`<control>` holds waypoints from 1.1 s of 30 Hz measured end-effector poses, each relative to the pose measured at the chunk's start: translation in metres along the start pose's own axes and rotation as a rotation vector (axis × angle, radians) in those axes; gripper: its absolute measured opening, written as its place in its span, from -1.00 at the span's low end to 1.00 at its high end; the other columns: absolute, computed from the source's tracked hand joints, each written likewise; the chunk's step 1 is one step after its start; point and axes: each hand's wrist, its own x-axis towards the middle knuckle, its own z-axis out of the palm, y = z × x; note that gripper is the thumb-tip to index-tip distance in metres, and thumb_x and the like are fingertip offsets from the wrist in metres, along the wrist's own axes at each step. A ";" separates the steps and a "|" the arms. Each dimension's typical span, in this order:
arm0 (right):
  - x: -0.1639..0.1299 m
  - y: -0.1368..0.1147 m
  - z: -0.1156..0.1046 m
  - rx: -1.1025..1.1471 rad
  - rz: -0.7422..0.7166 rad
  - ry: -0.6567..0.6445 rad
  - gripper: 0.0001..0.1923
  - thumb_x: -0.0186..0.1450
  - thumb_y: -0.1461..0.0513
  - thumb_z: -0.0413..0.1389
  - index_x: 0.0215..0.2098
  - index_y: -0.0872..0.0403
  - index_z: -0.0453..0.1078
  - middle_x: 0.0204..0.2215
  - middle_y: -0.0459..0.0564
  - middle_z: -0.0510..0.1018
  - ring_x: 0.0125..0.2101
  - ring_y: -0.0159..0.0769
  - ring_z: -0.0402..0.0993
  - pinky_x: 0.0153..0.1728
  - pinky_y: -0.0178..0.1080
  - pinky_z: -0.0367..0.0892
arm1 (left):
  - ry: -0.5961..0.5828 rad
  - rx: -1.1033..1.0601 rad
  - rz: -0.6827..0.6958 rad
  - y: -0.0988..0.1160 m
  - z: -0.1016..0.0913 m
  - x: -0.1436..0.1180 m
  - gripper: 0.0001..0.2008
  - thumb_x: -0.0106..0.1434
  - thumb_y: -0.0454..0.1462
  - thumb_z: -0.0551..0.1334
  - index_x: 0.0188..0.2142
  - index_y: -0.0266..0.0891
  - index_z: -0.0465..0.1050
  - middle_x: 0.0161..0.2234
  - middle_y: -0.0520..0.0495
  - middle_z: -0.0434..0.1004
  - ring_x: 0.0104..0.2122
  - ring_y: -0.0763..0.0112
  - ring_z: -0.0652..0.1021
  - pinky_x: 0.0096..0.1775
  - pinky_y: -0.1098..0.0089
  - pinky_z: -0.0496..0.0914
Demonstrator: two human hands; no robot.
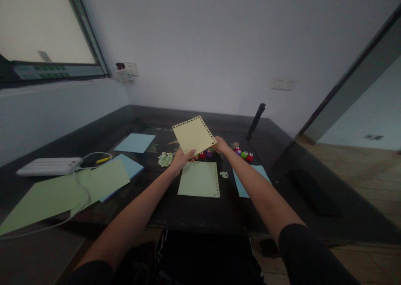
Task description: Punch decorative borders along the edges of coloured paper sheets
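Note:
My left hand grips a pale yellow sheet of paper by its lower edge, with the thumb on top. Along two of the sheet's edges runs a row of small punched holes. At its right corner my right hand has its fingers closed; they seem to pinch the paper, though the fingertips are partly hidden. Below the raised sheet, a pale green sheet lies flat, punched along its right side. Small pale cut-out pieces form a pile left of my left hand, and a smaller cluster lies right of the green sheet.
Several small red, purple and green figures with eyes stand by my right forearm. Light blue sheets and green sheets lie left, near a white power strip with a cable. A black stick stands at the back right.

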 end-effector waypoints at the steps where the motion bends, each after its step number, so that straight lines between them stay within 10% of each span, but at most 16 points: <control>1: -0.004 0.003 -0.001 0.042 0.005 0.020 -0.73 0.14 0.19 0.17 -0.26 0.22 0.46 -0.24 0.22 0.58 -0.21 -0.10 0.52 -0.30 -0.29 0.36 | -0.006 -0.002 0.004 0.000 0.000 0.000 -0.73 0.09 -0.15 0.27 -0.36 -0.36 0.45 -0.56 -0.06 0.51 -0.62 0.49 0.40 -0.50 0.46 0.31; 5: -0.037 0.018 -0.005 0.315 -0.024 0.071 -0.78 0.30 0.22 0.00 -0.15 0.18 0.34 -0.34 0.09 0.59 -0.41 -0.35 0.55 -0.43 -0.38 0.40 | -0.039 0.022 0.023 0.001 0.005 -0.004 -0.72 0.09 -0.14 0.27 -0.36 -0.37 0.47 -0.52 -0.10 0.54 -0.61 0.49 0.41 -0.49 0.46 0.31; 11: -0.120 0.035 -0.004 1.220 -0.028 0.027 -0.63 0.03 0.26 0.30 -0.19 0.11 0.37 -0.49 -0.09 0.52 -0.56 -0.35 0.52 -0.58 -0.38 0.42 | -0.105 0.050 0.094 0.008 0.017 -0.015 -0.70 0.12 -0.13 0.24 -0.37 -0.40 0.46 -0.54 -0.11 0.53 -0.65 0.53 0.37 -0.53 0.48 0.27; 16: -0.156 0.030 0.009 1.559 -0.015 -0.007 -0.55 -0.05 0.30 0.35 -0.18 0.07 0.42 -0.37 -0.06 0.56 -0.44 -0.34 0.56 -0.34 -0.30 0.50 | -0.129 0.080 0.088 0.017 0.028 -0.027 -0.71 0.11 -0.15 0.27 -0.38 -0.41 0.48 -0.52 -0.15 0.57 -0.64 0.52 0.40 -0.52 0.47 0.31; 33: -0.166 0.015 0.020 1.695 -0.038 0.232 -0.60 -0.05 0.21 0.36 -0.27 0.06 0.36 -0.38 -0.06 0.58 -0.40 -0.24 0.58 -0.23 -0.16 0.48 | -0.108 0.176 0.035 0.016 0.037 -0.032 -0.80 0.09 -0.24 0.29 -0.43 -0.41 0.51 -0.48 -0.22 0.60 -0.58 0.42 0.53 -0.52 0.48 0.37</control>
